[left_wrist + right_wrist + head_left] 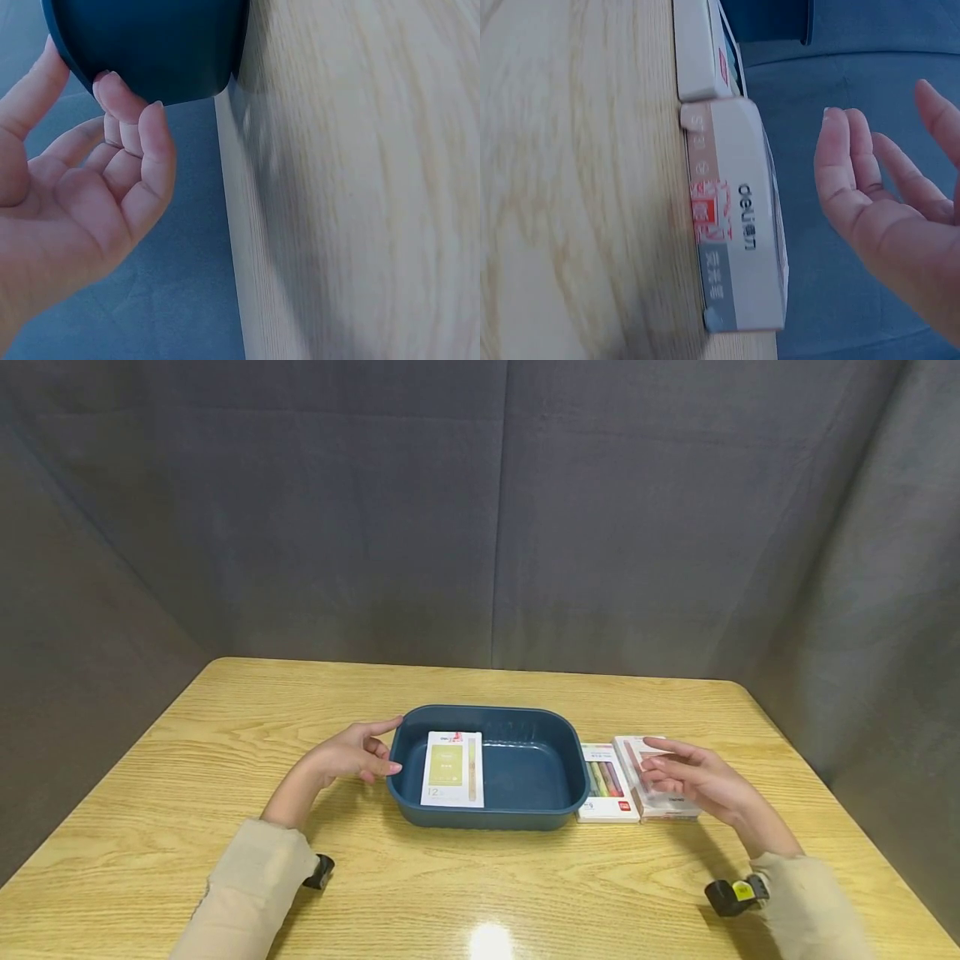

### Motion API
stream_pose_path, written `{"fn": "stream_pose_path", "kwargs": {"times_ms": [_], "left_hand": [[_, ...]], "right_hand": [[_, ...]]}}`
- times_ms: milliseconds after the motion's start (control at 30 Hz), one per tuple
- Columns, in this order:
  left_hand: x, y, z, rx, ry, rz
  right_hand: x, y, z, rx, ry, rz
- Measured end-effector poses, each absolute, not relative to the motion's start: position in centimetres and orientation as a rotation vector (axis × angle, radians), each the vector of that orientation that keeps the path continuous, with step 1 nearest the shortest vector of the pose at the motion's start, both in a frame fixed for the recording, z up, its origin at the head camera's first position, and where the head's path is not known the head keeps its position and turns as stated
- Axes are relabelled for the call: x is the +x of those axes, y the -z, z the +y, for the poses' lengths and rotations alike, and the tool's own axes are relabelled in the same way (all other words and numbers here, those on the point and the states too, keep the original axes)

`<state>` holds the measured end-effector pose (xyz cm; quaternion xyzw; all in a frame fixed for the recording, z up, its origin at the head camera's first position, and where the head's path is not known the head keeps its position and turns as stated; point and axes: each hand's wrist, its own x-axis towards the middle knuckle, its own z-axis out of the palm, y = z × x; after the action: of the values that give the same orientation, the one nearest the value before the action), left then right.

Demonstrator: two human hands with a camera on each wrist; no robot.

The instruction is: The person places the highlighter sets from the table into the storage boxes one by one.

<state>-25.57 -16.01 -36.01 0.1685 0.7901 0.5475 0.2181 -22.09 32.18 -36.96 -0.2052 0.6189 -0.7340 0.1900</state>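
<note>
A dark blue bin (525,818) stands mid-table, with a white and yellow-green box (447,772) lying inside at its left. My left hand (348,753) touches the bin's left rim with its fingertips; in the left wrist view the hand (97,165) has its fingers loosely bent against the bin (150,52). Right of the bin lie a white box of coloured markers (606,785) and a white and pink box (652,802). Over the latter hovers my right hand (701,777), fingers relaxed. In the right wrist view, a gap separates the hand (892,195) from the box (742,225).
The light wooden table (420,893) has a grey curtain (360,527) behind it and at both sides. Each wrist wears a small black device, one near the left sleeve (321,872) and one near the right sleeve (727,897).
</note>
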Motion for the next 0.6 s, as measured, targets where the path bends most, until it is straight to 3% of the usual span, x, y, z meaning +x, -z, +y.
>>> {"fn": "stream_pose_path", "kwargs": {"times_ms": [600], "left_hand": [[-25.5,36.0,-16.0,0.415,-1.513,2.192]], "right_hand": [[-21.9,37.6,34.0,-0.494,2.056,1.913]]}}
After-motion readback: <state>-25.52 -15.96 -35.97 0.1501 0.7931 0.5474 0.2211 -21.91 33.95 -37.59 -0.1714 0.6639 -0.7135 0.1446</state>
